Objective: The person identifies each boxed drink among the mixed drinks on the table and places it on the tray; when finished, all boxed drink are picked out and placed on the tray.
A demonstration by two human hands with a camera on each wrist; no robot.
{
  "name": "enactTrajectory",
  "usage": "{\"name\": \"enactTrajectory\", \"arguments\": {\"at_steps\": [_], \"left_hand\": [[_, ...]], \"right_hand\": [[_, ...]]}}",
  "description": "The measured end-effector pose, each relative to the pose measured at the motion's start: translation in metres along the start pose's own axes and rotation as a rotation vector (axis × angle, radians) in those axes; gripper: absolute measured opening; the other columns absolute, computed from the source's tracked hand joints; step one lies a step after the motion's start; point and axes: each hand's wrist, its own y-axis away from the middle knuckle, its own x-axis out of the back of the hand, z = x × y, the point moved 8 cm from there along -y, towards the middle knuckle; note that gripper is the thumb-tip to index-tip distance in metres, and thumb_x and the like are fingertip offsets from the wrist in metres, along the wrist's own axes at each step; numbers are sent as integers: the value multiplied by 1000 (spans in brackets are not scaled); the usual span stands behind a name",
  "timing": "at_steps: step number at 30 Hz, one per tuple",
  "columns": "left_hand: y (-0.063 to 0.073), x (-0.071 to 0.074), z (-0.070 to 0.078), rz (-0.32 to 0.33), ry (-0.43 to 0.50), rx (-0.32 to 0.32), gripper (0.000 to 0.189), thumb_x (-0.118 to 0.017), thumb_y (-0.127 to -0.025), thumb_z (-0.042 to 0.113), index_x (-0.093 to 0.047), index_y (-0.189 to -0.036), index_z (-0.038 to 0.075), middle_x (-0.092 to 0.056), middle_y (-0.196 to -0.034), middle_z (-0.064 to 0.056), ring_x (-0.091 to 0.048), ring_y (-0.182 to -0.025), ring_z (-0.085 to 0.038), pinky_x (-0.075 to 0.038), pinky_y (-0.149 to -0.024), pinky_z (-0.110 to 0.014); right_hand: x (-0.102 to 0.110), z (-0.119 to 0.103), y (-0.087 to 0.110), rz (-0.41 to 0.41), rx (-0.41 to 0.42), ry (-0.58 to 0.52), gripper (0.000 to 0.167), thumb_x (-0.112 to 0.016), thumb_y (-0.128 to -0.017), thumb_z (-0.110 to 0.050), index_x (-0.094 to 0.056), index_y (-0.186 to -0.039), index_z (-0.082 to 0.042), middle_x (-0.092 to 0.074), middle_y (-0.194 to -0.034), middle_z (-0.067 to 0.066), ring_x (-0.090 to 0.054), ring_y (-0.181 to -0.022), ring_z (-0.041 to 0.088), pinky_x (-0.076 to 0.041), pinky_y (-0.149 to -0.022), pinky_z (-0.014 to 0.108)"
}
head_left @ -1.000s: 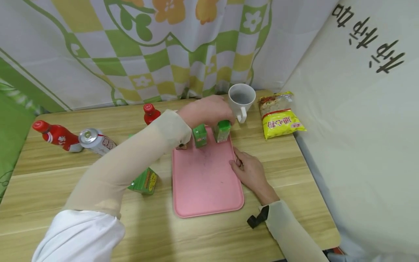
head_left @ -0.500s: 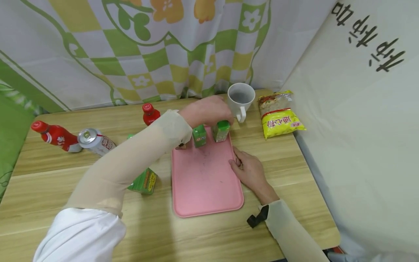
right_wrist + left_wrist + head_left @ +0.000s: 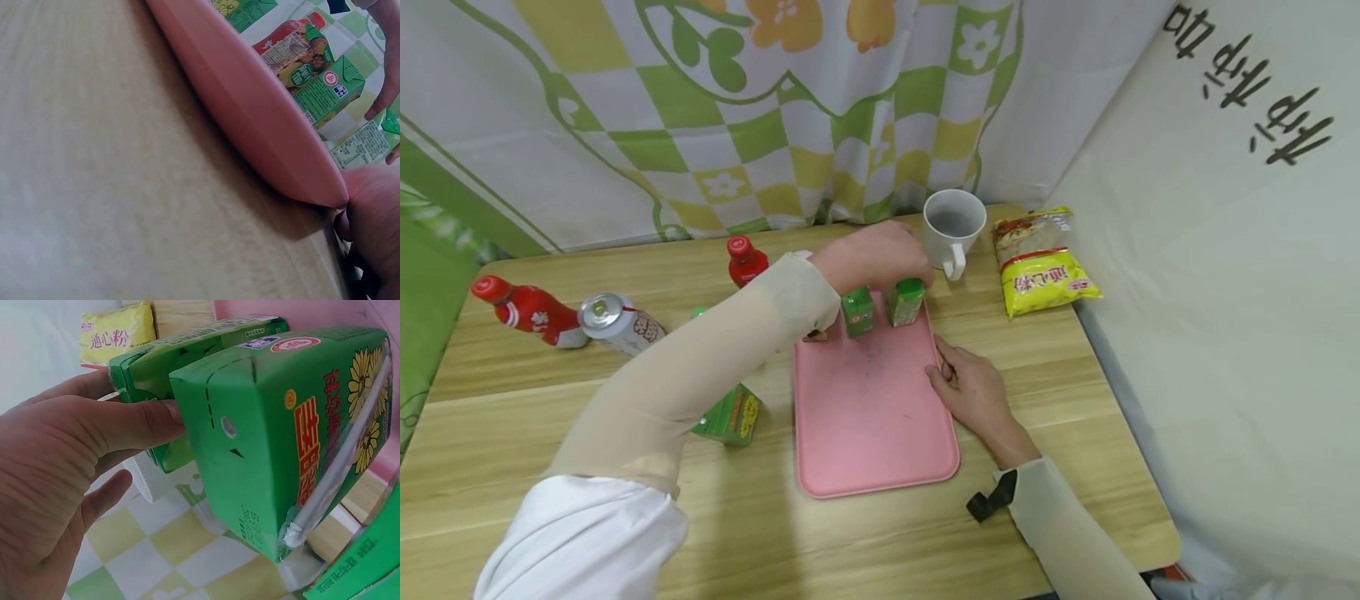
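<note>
My left hand reaches across the far end of a pink tray. It pinches a green drink carton near the top, at the tray's far right corner. In the left wrist view the thumb lies on one side of this carton and fingers on the other. Beside it stands a second green drink carton with a straw on its side. A brown-and-green package stands farther left along the tray, mostly hidden by the left arm in the head view. My right hand grips the tray's right edge.
Left of the tray are another green carton, a silver can and a red bottle. A second red bottle stands behind the arm. A white mug and a yellow food bag stand at the back right.
My left hand and the carton it pinches have shifted very slightly left. My right hand stays on the tray's edge, and the tray has not moved.
</note>
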Motion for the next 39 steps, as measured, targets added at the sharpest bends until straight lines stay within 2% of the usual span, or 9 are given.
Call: {"name": "enactTrajectory", "arguments": {"at_steps": [4,7,11,15,22,26,30,34,39], "left_hand": [[0,2,0,-12,9,16,31,-76,-84,-4,-75,-98,25,-73,-92,4,-64,-85,-18,-43,-93,-43],[4,4,-1,-31,59,53,46,-74,-86,-3,-73,-120,28,-73,-107,4,-65,-96,-19,-43,-97,-44],[24,13,-8,-18,213,112,67,-77,-91,13,-50,-151,29,-59,-141,3,-55,-125,-22,-41,-105,-43],[67,30,-18,86,398,172,68,-72,-96,37,-42,-156,26,-45,-154,0,-40,-140,-22,-36,-111,-44],[183,36,-31,354,597,368,61,-66,-99,42,-48,-153,20,-50,-149,-4,-46,-135,-26,-38,-107,-49],[244,22,-31,525,704,434,59,-75,-95,29,-54,-148,18,-55,-143,-3,-49,-131,-25,-39,-105,-51],[287,0,-24,644,847,456,59,-78,-91,10,-57,-145,18,-58,-139,0,-51,-128,-19,-39,-106,-38],[310,-27,-19,721,928,506,61,-79,-87,0,-59,-143,14,-61,-136,-2,-55,-124,-15,-40,-104,-25],[322,-66,-17,727,971,612,59,-81,-87,3,-61,-141,15,-58,-140,-4,-51,-127,-20,-39,-106,-33]], "right_hand": [[1,0,0,-1,-6,-5,52,-68,-97,-29,-59,-142,-6,-52,-74,-6,-46,-62,13,-37,-54,32],[2,0,0,4,-6,-5,51,-68,-96,-28,-60,-142,-6,-52,-74,-6,-45,-61,13,-37,-53,32],[1,-4,-2,12,15,-4,50,-68,-96,-26,-60,-141,-5,-52,-74,-6,-45,-61,12,-37,-53,32],[1,-9,-6,15,27,-16,50,-68,-96,-25,-60,-140,-4,-52,-74,-6,-45,-60,12,-37,-53,32],[0,-6,-2,-5,-21,-17,52,-69,-96,-28,-59,-143,-7,-51,-74,-7,-45,-61,12,-37,-53,31],[0,-2,3,-5,-40,-23,52,-69,-96,-28,-58,-143,-8,-52,-74,-7,-47,-62,13,-38,-54,32],[1,-2,6,-1,-50,-30,52,-70,-96,-28,-59,-143,-7,-52,-74,-8,-47,-62,12,-38,-53,31],[1,-1,6,-5,-59,-29,53,-70,-97,-29,-58,-143,-6,-53,-74,-8,-46,-61,12,-38,-52,31],[-3,-1,1,-18,-57,-31,53,-69,-97,-29,-57,-145,-9,-54,-75,-7,-47,-62,12,-38,-52,32]]}}
